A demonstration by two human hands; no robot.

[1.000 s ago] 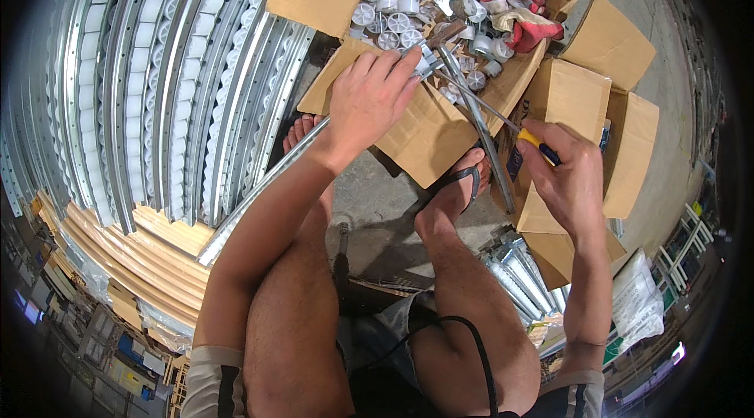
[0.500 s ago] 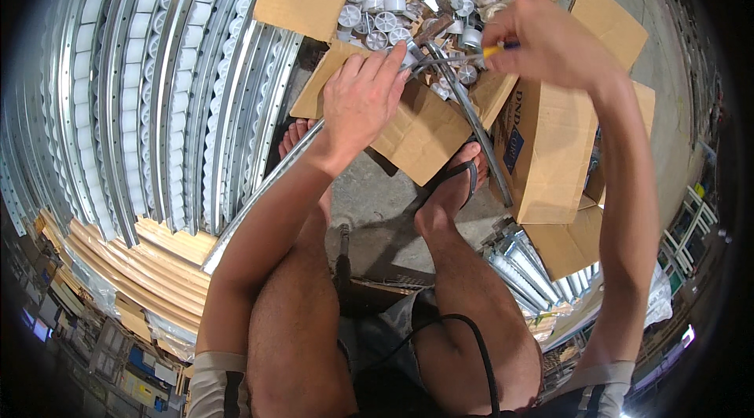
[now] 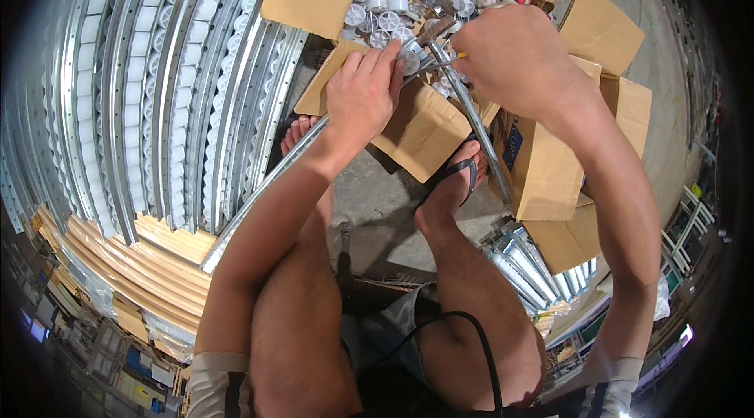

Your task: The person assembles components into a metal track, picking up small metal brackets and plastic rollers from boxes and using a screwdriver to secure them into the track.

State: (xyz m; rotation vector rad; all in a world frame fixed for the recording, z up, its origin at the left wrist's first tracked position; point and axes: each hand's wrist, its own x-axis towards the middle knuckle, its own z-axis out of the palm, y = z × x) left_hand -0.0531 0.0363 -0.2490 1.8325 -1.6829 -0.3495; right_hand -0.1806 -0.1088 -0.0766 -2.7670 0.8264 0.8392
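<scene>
Both hands gripped: the left hand (image 3: pixel 363 92) curled over a metal rail (image 3: pixel 292 157), the right hand (image 3: pixel 514 60) closed around a screwdriver (image 3: pixel 444 64) pointing toward a white roller (image 3: pixel 410 62) at the rail's end. Uneven pressure might have jabbed the left fingers (image 3: pixel 385 64). Beyond lay loose rollers (image 3: pixel 389 21).

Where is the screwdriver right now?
The screwdriver is in the right hand, upper middle of the head view, pointing toward the left hand.

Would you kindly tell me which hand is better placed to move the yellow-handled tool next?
Probably the right hand: it grips the yellow-handled tool, while the left hand appears occupied holding the metal rail.
</scene>
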